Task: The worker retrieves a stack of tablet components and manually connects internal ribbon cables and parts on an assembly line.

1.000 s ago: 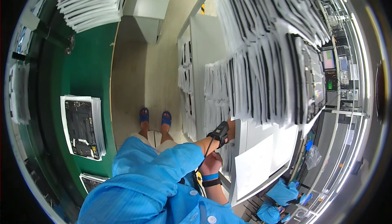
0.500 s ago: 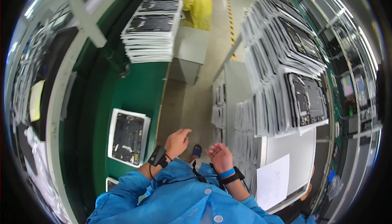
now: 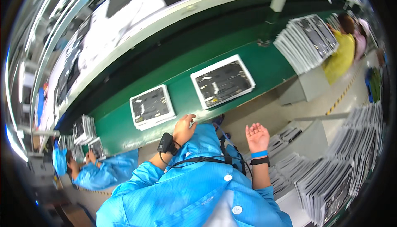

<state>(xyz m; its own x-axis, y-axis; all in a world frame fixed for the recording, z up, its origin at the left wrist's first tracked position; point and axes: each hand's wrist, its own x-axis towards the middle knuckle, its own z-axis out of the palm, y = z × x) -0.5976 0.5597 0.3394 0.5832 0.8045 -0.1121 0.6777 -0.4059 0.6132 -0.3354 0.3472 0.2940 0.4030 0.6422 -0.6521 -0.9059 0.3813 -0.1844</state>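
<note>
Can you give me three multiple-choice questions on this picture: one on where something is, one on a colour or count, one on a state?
1. Where is the left hand?
A. at the near edge of the green belt
B. on the far stack of trays
C. on the floor

2. How many white trays with dark panels lie singly on the belt ahead?
A. one
B. two
C. four

3. How is the right hand?
A. closed on a tray
B. open, palm up, holding nothing
C. out of sight

Answers: 1 A, its fingers meet the belt's edge; 2 B, the nearer tray and the farther tray; 3 B, its fingers are spread with nothing in them.
</note>
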